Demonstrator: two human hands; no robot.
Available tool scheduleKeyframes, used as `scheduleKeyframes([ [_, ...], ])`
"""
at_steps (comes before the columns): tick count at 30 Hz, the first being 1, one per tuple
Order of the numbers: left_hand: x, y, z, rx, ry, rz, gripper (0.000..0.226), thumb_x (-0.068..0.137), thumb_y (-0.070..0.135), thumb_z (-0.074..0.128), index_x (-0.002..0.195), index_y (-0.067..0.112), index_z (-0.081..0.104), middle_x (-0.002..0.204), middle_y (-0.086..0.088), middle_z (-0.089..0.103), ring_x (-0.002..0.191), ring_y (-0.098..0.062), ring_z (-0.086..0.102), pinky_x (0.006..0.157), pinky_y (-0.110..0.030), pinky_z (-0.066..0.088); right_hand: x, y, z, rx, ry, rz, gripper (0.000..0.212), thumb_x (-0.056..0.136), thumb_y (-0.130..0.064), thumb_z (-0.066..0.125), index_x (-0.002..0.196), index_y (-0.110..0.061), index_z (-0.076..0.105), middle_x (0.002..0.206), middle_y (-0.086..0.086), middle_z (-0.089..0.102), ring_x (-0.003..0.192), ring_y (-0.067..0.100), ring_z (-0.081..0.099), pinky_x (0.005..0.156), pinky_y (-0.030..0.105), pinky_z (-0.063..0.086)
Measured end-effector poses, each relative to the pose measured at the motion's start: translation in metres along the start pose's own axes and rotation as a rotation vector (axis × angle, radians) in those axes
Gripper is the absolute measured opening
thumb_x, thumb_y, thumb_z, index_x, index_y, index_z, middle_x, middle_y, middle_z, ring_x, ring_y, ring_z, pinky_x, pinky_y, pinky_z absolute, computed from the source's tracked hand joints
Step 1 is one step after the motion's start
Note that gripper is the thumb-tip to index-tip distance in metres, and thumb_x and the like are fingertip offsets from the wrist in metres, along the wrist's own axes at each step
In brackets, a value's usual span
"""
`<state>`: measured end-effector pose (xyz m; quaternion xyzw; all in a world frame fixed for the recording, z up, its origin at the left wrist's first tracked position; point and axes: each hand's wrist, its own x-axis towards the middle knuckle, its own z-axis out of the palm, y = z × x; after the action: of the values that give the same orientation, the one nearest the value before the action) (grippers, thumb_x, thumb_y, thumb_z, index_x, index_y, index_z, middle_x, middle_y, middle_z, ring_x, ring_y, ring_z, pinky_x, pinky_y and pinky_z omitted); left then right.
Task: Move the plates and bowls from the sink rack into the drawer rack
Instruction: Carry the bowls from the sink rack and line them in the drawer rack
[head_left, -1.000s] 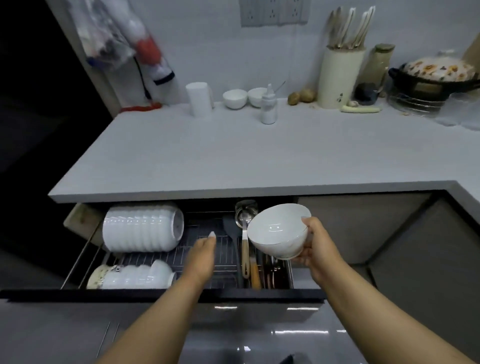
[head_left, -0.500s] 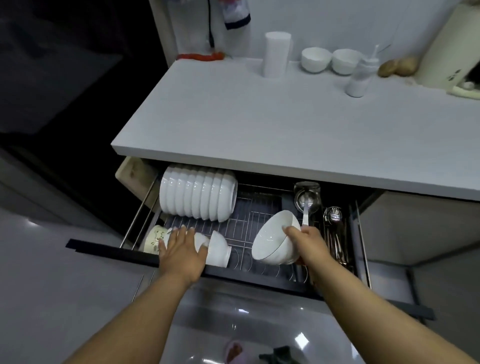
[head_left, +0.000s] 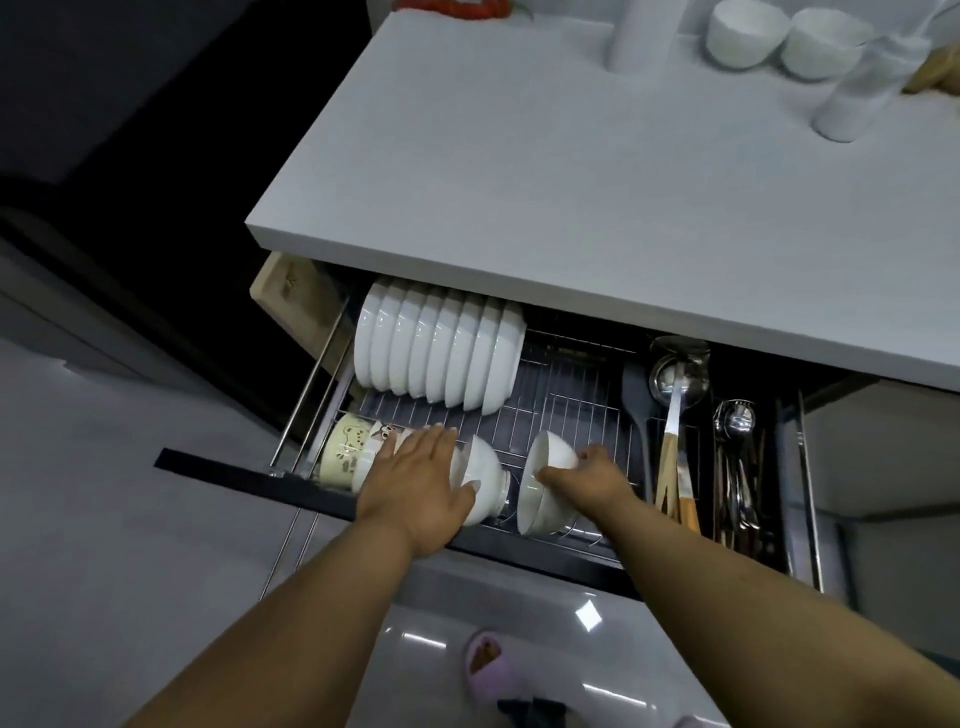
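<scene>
Right hand grips white bowl on edge in drawer rack. Left hand flat on neighbouring bowl row, fingers straight. Grey bench above; glossy floor below.

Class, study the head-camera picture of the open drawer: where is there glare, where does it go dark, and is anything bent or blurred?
Head view: bright glare patches on the glossy cabinet front below the drawer; upper left falls into near-black shadow; the countertop edges splay from wide-angle distortion; the squeeze bottle at top right is smeared; the bowl held by the right hand stays fairly sharp.
</scene>
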<state>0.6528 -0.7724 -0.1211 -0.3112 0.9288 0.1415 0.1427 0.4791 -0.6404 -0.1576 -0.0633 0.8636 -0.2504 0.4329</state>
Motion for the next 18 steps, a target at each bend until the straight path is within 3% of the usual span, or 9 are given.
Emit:
scheduleKeyframes([
  [3,0.001,0.0,-0.001,-0.006,-0.006,0.002,0.07,0.093,0.056,0.029,0.151,0.02,0.012,0.159,0.001,0.015,0.146,-0.015,0.01,0.119,-0.039,0.003,0.007,-0.007,0.015,-0.068,0.008,0.006,0.07,0.074,-0.038,0.074,0.128,-0.011,0.038,0.128,0.014,0.052,0.111,0.032,0.055,0.087,0.038,0.05],
  [11,0.002,-0.003,0.0,-0.041,0.006,0.027,0.067,0.091,0.055,0.035,0.147,0.021,0.022,0.154,0.0,0.027,0.141,-0.017,0.022,0.116,-0.039,0.018,0.017,-0.014,0.041,-0.177,-0.01,0.018,0.067,0.07,-0.042,0.074,0.121,-0.011,0.041,0.123,0.013,0.057,0.11,0.032,0.057,0.093,0.043,0.049],
  [18,0.003,-0.003,0.001,-0.036,-0.009,0.032,0.065,0.091,0.054,0.036,0.145,0.019,0.026,0.145,0.0,0.038,0.132,-0.02,0.034,0.111,-0.038,0.025,0.023,-0.01,0.05,-0.152,-0.085,0.021,0.071,0.072,-0.037,0.074,0.126,-0.008,0.039,0.126,0.013,0.055,0.112,0.031,0.056,0.092,0.041,0.05],
])
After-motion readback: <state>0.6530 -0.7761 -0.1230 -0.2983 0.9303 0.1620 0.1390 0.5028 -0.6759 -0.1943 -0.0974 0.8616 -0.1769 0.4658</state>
